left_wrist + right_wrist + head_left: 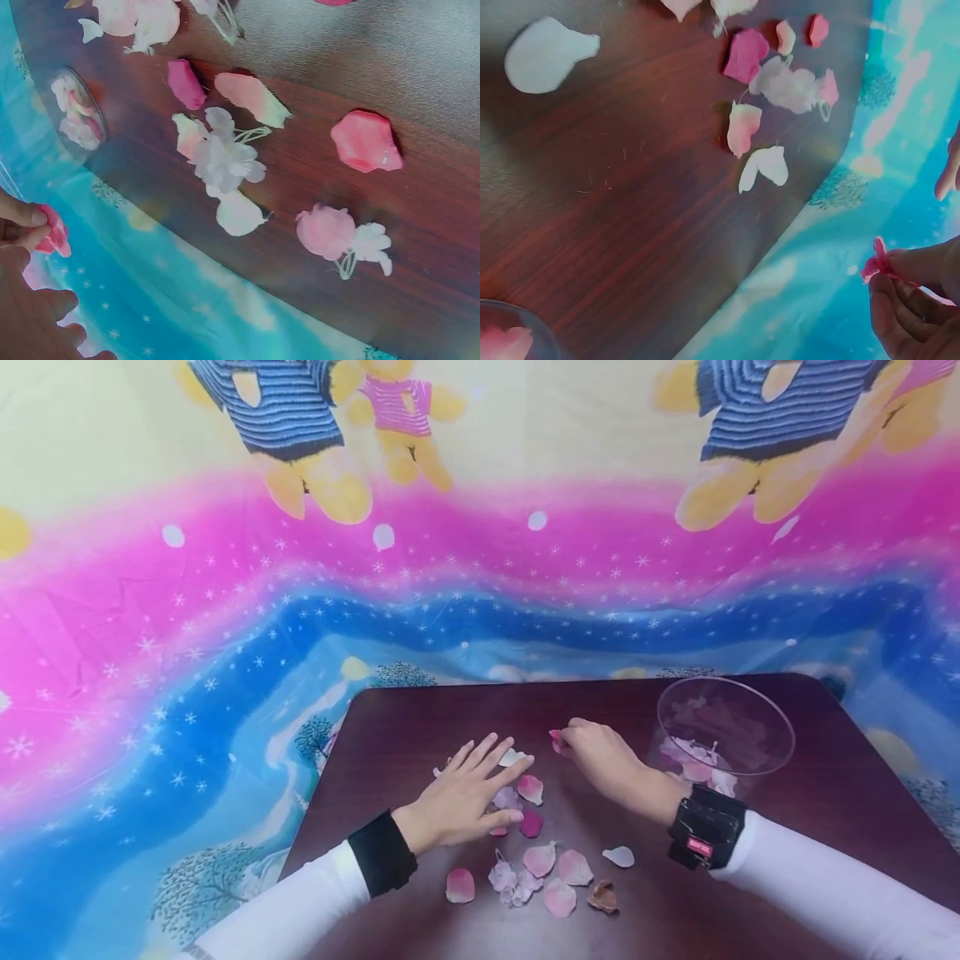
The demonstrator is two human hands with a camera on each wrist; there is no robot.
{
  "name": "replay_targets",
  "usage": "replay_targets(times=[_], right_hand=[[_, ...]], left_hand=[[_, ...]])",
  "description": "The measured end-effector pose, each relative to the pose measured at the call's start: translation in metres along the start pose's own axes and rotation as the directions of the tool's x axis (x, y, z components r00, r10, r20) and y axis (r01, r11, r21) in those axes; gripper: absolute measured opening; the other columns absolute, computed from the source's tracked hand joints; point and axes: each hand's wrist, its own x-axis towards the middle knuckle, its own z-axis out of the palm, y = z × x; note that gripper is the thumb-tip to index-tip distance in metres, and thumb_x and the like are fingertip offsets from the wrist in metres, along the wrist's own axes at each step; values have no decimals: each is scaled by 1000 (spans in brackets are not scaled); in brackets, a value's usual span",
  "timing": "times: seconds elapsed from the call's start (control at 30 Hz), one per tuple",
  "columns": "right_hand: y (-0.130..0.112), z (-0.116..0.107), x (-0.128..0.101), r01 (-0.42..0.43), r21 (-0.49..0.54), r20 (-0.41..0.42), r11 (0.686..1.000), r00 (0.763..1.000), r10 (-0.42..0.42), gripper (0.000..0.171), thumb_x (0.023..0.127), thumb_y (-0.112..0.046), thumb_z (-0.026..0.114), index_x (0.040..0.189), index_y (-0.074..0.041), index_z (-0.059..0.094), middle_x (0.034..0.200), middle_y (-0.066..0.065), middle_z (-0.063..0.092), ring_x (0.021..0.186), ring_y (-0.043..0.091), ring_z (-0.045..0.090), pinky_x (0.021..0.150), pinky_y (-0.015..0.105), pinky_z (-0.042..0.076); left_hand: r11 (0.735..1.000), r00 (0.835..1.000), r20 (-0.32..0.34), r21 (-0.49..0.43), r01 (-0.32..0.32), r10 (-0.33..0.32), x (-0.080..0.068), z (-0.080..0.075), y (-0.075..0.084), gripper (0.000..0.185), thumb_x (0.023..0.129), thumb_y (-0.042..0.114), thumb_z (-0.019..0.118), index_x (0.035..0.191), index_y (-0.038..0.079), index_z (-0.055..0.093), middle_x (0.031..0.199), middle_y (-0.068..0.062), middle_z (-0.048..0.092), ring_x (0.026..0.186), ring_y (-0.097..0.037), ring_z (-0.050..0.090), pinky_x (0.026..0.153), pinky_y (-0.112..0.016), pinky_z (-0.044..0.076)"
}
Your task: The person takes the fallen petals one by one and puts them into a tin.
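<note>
The right hand [603, 760] pinches a dark pink petal [556, 740] between its fingers above the desk [420, 727], at nine o'clock from the clear bowl [723, 727]. The left hand [465, 793] lies flat with fingers spread over loose petals [529, 789] at desk centre.

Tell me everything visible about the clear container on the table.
The clear container looks like thin transparent plastic, round, with an open top and tilted toward the camera. It stands on the dark wooden table near its far right corner, beyond the right hand. Pink and white petals lie inside at the bottom. Neither hand touches it.
</note>
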Motion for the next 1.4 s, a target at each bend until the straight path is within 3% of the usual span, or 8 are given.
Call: replay_targets(times=[0.3, 0.53, 0.73, 1.07, 1.4], right_hand=[[-4, -13, -38, 50, -41, -38, 998, 998, -52, 15, 80, 2, 80, 75, -11, 73, 69, -2, 55, 63, 14, 62, 60, 29, 56], [-3, -22, -50, 58, -31, -67, 998, 996, -60, 14, 77, 0, 83, 76, -10, 74, 71, -2, 59, 64, 14, 64, 59, 29, 57], [4, -42, -54, 36, -23, -117, 999, 992, -39, 17, 73, 2, 85, 76, -11, 74, 71, -4, 59, 64, 15, 65, 63, 33, 58], [26, -84, -69, -5, -55, -120, 998, 993, -1, 15, 77, 3, 81, 83, -10, 75, 74, -5, 63, 68, 17, 66, 65, 40, 57], [53, -111, -78, -47, -97, -218, 994, 976, 25, 17, 72, 5, 83, 82, -6, 75, 73, 0, 66, 66, 19, 64, 63, 45, 55]], left_hand=[[998, 999, 13, 50, -44, 43, -4, 2, 13, 74, 99, 67, 41, 163, 37, 15, 172, -2, 14, 161, -25, 6, 128, -54, 15], [993, 997, 25, 86, -75, 73, -4, 5, 19, 73, 99, 68, 38, 162, 38, 16, 172, -2, 16, 161, -26, 7, 128, -51, 17], [986, 992, 14, 104, -128, 127, 6, 1, 30, 73, 100, 68, 37, 162, 38, 14, 172, -2, 16, 160, -25, 8, 129, -51, 14], [961, 973, 5, 153, -229, 231, 31, -4, 63, 74, 99, 70, 37, 162, 40, 12, 172, -1, 14, 161, -23, 8, 128, -49, 20], [948, 964, 54, 174, -266, 261, 43, -10, 85, 74, 99, 72, 33, 162, 43, 5, 173, 3, 7, 161, -20, 3, 129, -48, 16]])
